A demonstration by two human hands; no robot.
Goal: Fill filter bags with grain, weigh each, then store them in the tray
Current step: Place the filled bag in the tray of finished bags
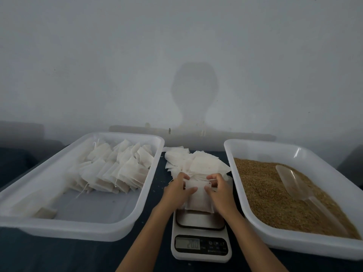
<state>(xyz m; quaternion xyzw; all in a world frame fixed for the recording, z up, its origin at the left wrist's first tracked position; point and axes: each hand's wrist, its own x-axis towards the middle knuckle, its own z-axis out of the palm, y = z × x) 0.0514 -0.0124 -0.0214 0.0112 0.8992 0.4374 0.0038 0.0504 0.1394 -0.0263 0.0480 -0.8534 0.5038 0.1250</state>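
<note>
Both hands, the left hand [177, 190] and the right hand [219, 190], pinch the top of a filter bag [198, 200] just above the scale [200, 246]. Left of the scale sits the tray [82, 230] of filled bags; right of it the grain [271, 195] tub holds a scoop [294, 183].

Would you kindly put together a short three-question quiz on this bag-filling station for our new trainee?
1. True or false: the scoop lies in the tray of grain.
2. Which tray holds the filled bags? A) the left tray B) the right tray C) neither
3. Fill in: the left hand and the right hand together hold a filter bag over the ____.

Key: 1 true; 2 A; 3 scale.
</note>
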